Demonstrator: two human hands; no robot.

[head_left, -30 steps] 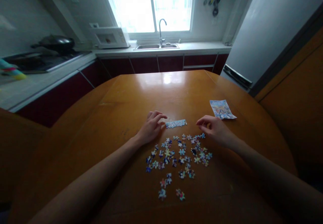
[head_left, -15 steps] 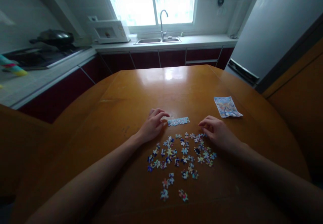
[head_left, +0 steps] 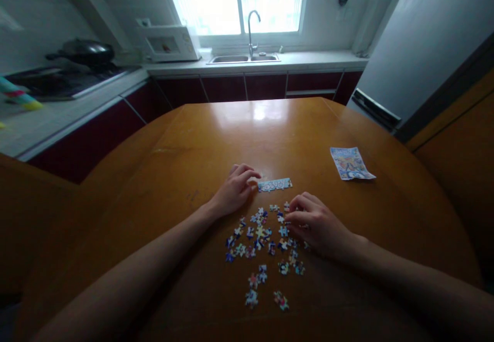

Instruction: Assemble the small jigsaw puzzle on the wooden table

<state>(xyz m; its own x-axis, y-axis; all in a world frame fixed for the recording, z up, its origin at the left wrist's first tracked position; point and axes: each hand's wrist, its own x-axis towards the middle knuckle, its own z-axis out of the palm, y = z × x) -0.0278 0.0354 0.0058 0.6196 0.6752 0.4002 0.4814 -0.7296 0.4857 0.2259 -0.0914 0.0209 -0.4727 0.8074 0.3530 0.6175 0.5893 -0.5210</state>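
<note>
A joined strip of jigsaw pieces [head_left: 275, 184] lies on the wooden table, pale blue along its length. My left hand [head_left: 234, 190] rests at its left end, thumb and fingers apart, the fingertips at the strip's edge. Loose jigsaw pieces [head_left: 260, 232] are scattered nearer to me. Over the right part of them is my right hand [head_left: 314, 223], its fingers curved and apart, the tips close to a few pieces. It covers the pieces underneath, and I see nothing held in it.
A creased printed picture sheet [head_left: 351, 163] lies on the right of the table [head_left: 200, 141]. Beyond the table are a counter with a sink [head_left: 244, 59], a white microwave [head_left: 170, 43] and a pan [head_left: 87, 53] on the stove. A fridge [head_left: 417, 38] stands at the right.
My right hand has moved left and nearer to me, from beside the scattered pieces to over them. My left hand stays at the strip's left end. The view has shifted slightly.
</note>
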